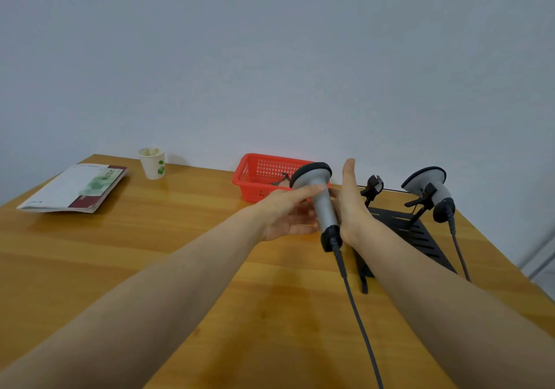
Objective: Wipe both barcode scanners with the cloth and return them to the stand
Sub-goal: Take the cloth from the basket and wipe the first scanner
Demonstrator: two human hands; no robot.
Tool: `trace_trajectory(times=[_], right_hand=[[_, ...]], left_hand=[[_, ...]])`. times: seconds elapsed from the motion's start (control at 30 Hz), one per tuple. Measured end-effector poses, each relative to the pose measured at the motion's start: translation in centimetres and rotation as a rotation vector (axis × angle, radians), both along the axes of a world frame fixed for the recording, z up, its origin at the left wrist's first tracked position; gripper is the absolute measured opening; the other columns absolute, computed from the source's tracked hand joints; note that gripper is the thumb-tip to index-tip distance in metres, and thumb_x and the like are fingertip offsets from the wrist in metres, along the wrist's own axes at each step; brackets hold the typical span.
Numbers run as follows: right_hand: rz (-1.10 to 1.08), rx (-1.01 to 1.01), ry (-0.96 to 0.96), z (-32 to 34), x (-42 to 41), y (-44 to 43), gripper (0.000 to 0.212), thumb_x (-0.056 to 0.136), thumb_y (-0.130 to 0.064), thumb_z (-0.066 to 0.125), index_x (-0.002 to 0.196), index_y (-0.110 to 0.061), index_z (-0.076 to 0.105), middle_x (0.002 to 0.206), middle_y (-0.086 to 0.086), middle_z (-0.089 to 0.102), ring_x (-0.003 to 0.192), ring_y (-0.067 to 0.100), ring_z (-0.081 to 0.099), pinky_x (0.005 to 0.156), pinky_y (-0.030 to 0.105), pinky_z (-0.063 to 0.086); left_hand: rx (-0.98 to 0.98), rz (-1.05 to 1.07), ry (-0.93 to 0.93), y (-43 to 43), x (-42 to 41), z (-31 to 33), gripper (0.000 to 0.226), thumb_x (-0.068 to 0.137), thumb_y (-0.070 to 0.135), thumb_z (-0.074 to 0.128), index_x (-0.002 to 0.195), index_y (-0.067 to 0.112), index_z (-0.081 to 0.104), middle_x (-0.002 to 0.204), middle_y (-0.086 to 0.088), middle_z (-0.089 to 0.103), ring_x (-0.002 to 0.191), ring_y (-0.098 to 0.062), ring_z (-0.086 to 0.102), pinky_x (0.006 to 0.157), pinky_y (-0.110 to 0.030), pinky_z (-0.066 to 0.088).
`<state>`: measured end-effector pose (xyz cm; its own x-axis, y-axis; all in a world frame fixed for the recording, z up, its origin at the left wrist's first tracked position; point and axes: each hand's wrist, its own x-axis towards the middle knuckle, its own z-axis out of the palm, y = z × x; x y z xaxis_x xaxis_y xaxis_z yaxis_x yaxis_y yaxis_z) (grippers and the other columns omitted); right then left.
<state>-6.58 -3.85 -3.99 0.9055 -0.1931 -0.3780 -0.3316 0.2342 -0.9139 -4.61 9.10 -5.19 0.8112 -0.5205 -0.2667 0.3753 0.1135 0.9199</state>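
I hold a grey barcode scanner (322, 205) with a black head rim above the table, head up and its cable hanging toward me. The fingers of my left hand (288, 214) wrap its handle from the left. Against the handle's right side lies my right hand (351, 202), flat, with the thumb pointing up. A second grey scanner (432, 190) sits in the right clip of the black stand (417, 234). The stand's left clip (374, 185) is empty. A small dark item (280, 179) lies in the red basket; I cannot tell whether it is the cloth.
The red plastic basket (255, 175) stands at the back by the wall, just behind my hands. A paper cup (153, 163) and a booklet (78, 187) lie at the far left. The table's right edge runs close past the stand. Both scanner cables trail toward the front.
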Motion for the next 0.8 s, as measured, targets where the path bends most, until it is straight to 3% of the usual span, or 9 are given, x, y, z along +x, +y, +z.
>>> trace_trajectory(times=[0.1,0.2,0.3,0.37,0.43,0.53,0.6,0.67,0.8], right_hand=[[0.002,-0.022,0.022,-0.2,0.9,0.6,0.105,0.067,-0.089,0.025,0.127,-0.007,0.051,0.123,0.018,0.059,0.109,0.034,0.059,0.096,0.046,0.047],[0.017,-0.155,0.027,-0.3,1.3,1.3,0.100,0.069,-0.088,0.018,0.121,-0.011,0.053,0.131,0.017,0.054,0.119,0.033,0.051,0.103,0.046,0.038],[0.074,-0.346,0.023,0.0,1.6,1.5,0.106,0.069,-0.088,0.008,0.142,-0.016,0.034,0.132,0.015,0.055,0.127,0.033,0.043,0.107,0.047,0.028],[0.126,-0.449,0.001,0.5,1.7,1.3,0.102,0.074,-0.083,0.003,0.144,-0.014,0.031,0.109,0.014,0.068,0.111,0.029,0.056,0.098,0.041,0.037],[0.134,-0.557,-0.016,1.2,2.0,0.8,0.097,0.079,-0.078,0.000,0.142,-0.012,0.035,0.085,0.013,0.071,0.077,0.020,0.065,0.079,0.031,0.042],[0.066,-0.596,-0.035,1.6,3.7,-0.7,0.094,0.082,-0.075,0.001,0.134,-0.009,0.043,0.085,0.017,0.072,0.057,0.018,0.061,0.050,0.023,0.040],[0.038,-0.456,-0.024,1.5,5.0,-1.6,0.088,0.085,-0.073,0.005,0.126,-0.008,0.049,0.088,0.018,0.071,0.065,0.023,0.063,0.054,0.030,0.042],[0.043,-0.376,-0.035,1.2,6.4,-2.0,0.068,0.095,-0.059,0.021,0.119,-0.004,0.053,0.090,0.015,0.068,0.078,0.026,0.065,0.067,0.036,0.050],[0.049,-0.598,-0.037,0.0,9.7,-1.9,0.027,0.092,-0.012,0.052,0.113,0.004,0.058,0.090,0.013,0.064,0.079,0.021,0.062,0.075,0.035,0.053]], left_hand=[[0.008,-0.001,-0.011,-0.4,-0.2,0.1,0.047,0.085,0.028,0.070,0.120,0.000,0.058,0.117,-0.017,0.065,0.099,-0.030,0.067,0.082,-0.044,0.057],[-0.021,0.034,0.011,-0.3,-0.1,0.1,0.043,0.088,0.017,0.066,0.123,-0.003,0.053,0.116,-0.018,0.067,0.102,-0.033,0.067,0.080,-0.047,0.057],[-0.030,0.050,0.037,0.6,0.1,-0.1,0.033,0.089,0.007,0.062,0.120,-0.003,0.055,0.107,-0.015,0.069,0.089,-0.029,0.068,0.075,-0.043,0.057],[-0.036,0.069,0.063,1.2,0.3,-0.3,0.033,0.089,0.003,0.061,0.121,-0.002,0.052,0.108,-0.017,0.067,0.088,-0.029,0.065,0.075,-0.042,0.057],[-0.044,0.107,0.097,1.7,0.6,-0.5,0.036,0.088,0.000,0.060,0.123,-0.003,0.049,0.107,-0.022,0.064,0.087,-0.031,0.064,0.073,-0.043,0.057],[-0.055,0.149,0.119,2.4,1.3,-0.5,0.030,0.087,0.000,0.059,0.116,-0.005,0.053,0.096,-0.021,0.063,0.080,-0.029,0.064,0.069,-0.041,0.057],[-0.064,0.177,0.122,2.9,2.1,-0.4,0.025,0.088,0.001,0.060,0.112,-0.005,0.054,0.094,-0.019,0.063,0.079,-0.027,0.064,0.066,-0.039,0.058],[-0.069,0.229,0.133,3.3,3.1,-0.3,0.022,0.088,0.002,0.061,0.108,-0.004,0.054,0.095,-0.018,0.063,0.079,-0.027,0.064,0.063,-0.038,0.057],[-0.059,0.309,0.135,3.9,5.3,-0.1,0.017,0.085,0.000,0.064,0.100,-0.003,0.056,0.092,-0.018,0.063,0.081,-0.028,0.063,0.067,-0.041,0.055]])
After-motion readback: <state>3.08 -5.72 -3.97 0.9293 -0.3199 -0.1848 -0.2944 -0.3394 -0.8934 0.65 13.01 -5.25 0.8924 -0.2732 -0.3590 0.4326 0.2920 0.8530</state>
